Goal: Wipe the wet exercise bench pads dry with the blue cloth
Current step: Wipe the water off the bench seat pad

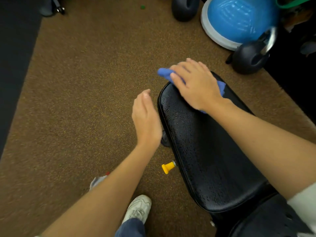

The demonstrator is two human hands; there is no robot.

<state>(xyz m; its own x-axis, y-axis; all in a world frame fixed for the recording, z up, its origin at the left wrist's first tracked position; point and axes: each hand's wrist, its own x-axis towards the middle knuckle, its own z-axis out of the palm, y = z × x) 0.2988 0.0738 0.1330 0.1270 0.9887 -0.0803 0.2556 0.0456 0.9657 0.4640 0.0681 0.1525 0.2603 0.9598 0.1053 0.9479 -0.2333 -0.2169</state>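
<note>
A long black bench pad (210,161) runs from the lower right up toward the middle, its surface beaded with water drops. At the pad's far end my right hand (195,84) lies flat, fingers straight, pressing the blue cloth (164,73) against it; the cloth pokes out past my fingertips and beside my wrist. My left hand (145,118) hovers edge-on just left of the pad, fingers straight and together, holding nothing. A second black pad (266,224) shows at the bottom right corner.
A yellow adjustment knob (168,167) sticks out from under the pad's left side. A blue balance dome (239,19) and black kettlebells (251,57) stand on the brown speckled floor beyond the bench. My white shoe (138,209) is at the bottom.
</note>
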